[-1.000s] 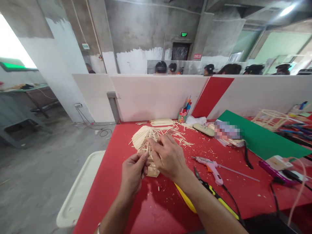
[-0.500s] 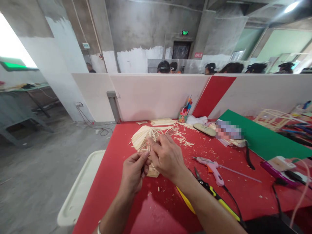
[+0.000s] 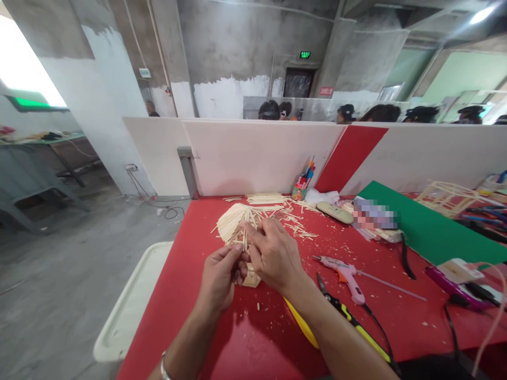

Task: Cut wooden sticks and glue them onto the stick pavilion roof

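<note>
A small model built of thin pale wooden sticks stands on the red table, with a fan-like sloping roof and a stick base. My left hand is closed in front of it, thumb and forefinger pinched together. Over its right side is my right hand, fingers bent, the forefinger reaching up against the sticks and the thumb close to my left fingertips. Whatever lies between the fingers is too small and covered to name. Both hands hide the middle of the model.
Loose sticks lie behind the model. To the right are a pink glue gun, pruning shears with yellow-black handles, a glasses case, a green board and a power strip. A pen cup stands by the white partition.
The view has shifted slightly. Both hands stay at the model in nearly the same pose, with small finger movements only.
</note>
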A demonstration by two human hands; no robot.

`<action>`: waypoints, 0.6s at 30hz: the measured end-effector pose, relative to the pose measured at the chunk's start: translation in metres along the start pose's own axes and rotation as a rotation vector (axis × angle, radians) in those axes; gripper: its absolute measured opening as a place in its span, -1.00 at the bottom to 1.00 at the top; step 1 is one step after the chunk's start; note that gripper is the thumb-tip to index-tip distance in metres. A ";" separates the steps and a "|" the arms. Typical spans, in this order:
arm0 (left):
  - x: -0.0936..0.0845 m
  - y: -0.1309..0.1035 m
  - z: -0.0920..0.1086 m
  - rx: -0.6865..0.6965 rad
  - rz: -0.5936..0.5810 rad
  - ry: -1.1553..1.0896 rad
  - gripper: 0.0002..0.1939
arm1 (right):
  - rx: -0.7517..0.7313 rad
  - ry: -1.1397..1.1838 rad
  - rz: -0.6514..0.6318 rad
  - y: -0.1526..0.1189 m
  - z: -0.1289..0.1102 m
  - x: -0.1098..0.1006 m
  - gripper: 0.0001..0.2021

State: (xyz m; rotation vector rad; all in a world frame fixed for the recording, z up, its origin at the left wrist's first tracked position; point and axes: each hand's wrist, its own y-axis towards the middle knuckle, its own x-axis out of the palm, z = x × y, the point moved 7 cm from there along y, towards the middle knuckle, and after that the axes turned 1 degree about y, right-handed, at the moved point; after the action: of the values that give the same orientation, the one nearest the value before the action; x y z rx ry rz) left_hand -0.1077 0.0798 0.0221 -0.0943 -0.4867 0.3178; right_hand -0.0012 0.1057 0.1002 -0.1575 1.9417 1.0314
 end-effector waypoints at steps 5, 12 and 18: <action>0.002 0.001 0.000 -0.018 -0.011 0.004 -0.68 | 0.002 -0.004 0.003 0.000 0.001 0.000 -0.56; 0.003 0.002 -0.001 -0.038 0.001 0.006 -0.67 | 0.006 0.001 0.010 -0.002 0.000 -0.001 -0.56; 0.004 0.003 0.000 -0.039 -0.010 0.017 -0.66 | 0.002 -0.001 0.003 -0.001 0.001 -0.001 -0.57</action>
State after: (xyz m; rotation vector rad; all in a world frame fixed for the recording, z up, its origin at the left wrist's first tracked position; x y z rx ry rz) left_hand -0.1053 0.0836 0.0231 -0.1327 -0.4760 0.2974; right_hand 0.0003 0.1051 0.0999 -0.1532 1.9419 1.0312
